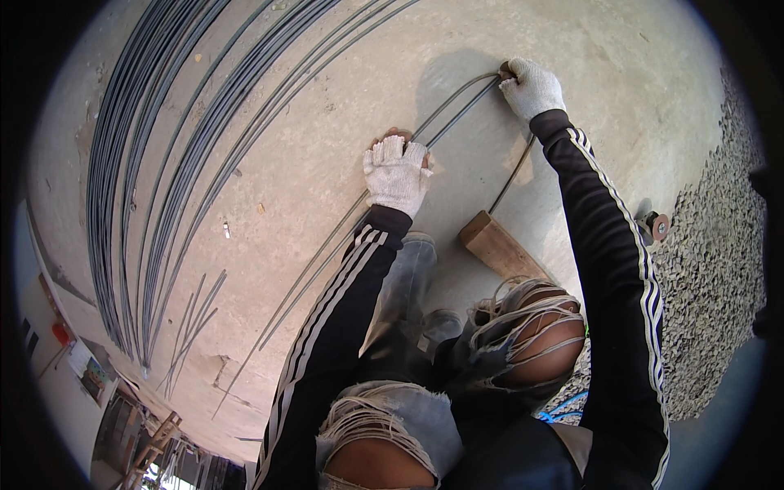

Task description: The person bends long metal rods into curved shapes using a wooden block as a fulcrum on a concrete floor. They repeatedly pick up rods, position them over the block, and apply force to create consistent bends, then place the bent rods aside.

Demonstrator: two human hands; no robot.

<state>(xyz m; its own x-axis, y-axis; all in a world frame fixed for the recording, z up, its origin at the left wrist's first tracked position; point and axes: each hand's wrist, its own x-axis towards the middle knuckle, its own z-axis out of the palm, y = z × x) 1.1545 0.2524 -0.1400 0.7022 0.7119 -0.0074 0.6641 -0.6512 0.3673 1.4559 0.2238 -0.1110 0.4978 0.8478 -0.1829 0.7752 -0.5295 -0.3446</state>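
My left hand [398, 175] wears a white knitted glove with bare fingertips and is closed around two thin steel rods [464, 110]. The rods run side by side over the concrete floor, from the lower left up to my right hand [532, 86]. That hand, gloved in white too, is closed on the rods' far ends; its fingertips are partly hidden. Below its wrist a thin dark bar [512, 177] slants down to a wooden block [508, 249] on the floor. Whether this bar joins the rods is hidden behind the right hand.
Long bundles of steel rods [109, 204] curve across the floor at the left, with several short rods [194, 317] beside them. Gravel [706, 261] borders the concrete on the right. A tool with a round disc [658, 227] lies at that edge. Blue tubing [563, 412] shows near my right knee.
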